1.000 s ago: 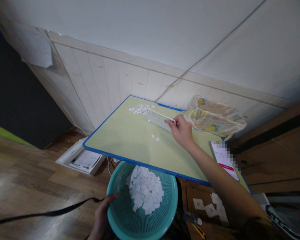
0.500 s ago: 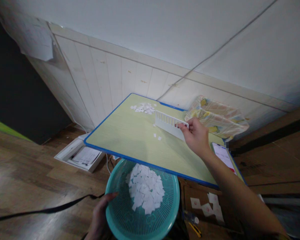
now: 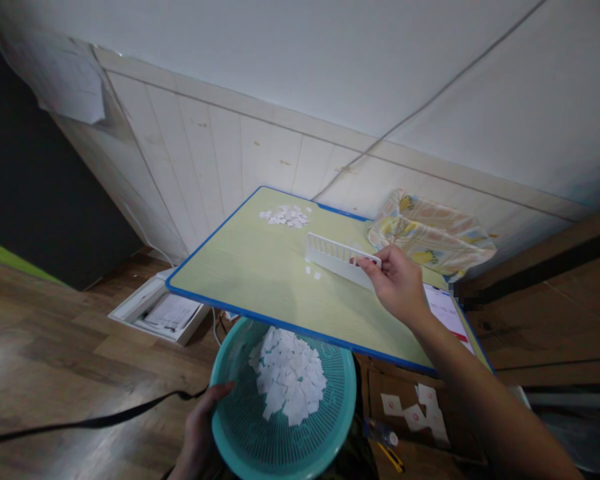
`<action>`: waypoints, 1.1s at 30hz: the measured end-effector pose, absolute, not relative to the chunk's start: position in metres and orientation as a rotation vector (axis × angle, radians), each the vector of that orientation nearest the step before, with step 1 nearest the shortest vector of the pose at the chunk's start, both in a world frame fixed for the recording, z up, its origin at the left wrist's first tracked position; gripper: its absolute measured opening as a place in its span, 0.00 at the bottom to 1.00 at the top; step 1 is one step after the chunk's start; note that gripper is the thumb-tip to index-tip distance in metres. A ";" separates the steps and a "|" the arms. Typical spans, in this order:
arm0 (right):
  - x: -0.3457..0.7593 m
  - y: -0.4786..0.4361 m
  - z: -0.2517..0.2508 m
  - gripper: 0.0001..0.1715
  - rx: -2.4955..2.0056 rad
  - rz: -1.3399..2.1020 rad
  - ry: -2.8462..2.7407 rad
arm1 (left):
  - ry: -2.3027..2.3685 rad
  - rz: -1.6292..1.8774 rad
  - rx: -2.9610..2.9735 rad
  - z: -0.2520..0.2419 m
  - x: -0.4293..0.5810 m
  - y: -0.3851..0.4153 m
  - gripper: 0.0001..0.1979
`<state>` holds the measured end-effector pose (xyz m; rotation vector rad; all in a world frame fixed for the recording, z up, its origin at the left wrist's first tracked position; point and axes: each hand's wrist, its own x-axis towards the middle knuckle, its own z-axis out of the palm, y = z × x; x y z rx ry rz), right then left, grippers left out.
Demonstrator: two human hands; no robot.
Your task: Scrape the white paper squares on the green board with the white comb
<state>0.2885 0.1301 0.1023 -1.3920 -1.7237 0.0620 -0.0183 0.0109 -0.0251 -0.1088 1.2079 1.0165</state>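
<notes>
My right hand [image 3: 396, 280] grips one end of a white slotted plastic strip [image 3: 337, 259], held on edge at the table [image 3: 240, 267], which is pale green with a blue rim. Two small white paper pieces [image 3: 313, 273] lie just in front of the strip, and a heap of them [image 3: 286, 216] sits near the far left corner. Below the table's front edge, my left hand [image 3: 205, 417] clasps the left rim of a teal plastic basket [image 3: 347, 400], thumb over the rim. Inside the basket is a pile of white paper squares [image 3: 293, 373].
A cloth-lined basket [image 3: 430, 230] stands at the table's back right, with a phone [image 3: 445, 310] near the right edge. On the floor side are a white open box [image 3: 160, 310], several printed cards [image 3: 415, 417] and a yellow cutter [image 3: 391, 457]. A black strap [image 3: 95, 421] crosses the left.
My right hand has drawn the slotted strip a little toward me, nearer the loose paper pieces. My left hand keeps its hold on the basket rim.
</notes>
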 end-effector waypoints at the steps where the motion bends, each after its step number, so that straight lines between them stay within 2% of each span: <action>1: 0.291 0.123 0.100 0.16 -1.393 0.067 -1.706 | 1.206 1.021 -0.113 -0.026 -0.018 0.011 0.06; 11: 0.310 0.073 0.076 0.11 -1.411 -0.037 -1.512 | 1.245 1.068 -0.099 -0.014 -0.014 0.013 0.05; 17: 0.304 0.072 0.057 0.09 -1.367 0.099 -1.558 | 1.270 1.080 -0.057 -0.009 -0.014 0.012 0.03; 22: 0.292 0.052 0.052 0.05 -1.255 0.182 -1.676 | 1.302 1.072 -0.026 -0.004 -0.012 0.014 0.06; 29: 0.276 0.034 0.062 0.12 -1.049 0.405 -1.787 | 1.255 1.056 0.050 0.007 -0.011 0.016 0.08; 33: 0.277 0.029 0.066 0.14 -1.027 0.439 -1.784 | 1.240 1.086 0.003 0.007 -0.012 0.016 0.05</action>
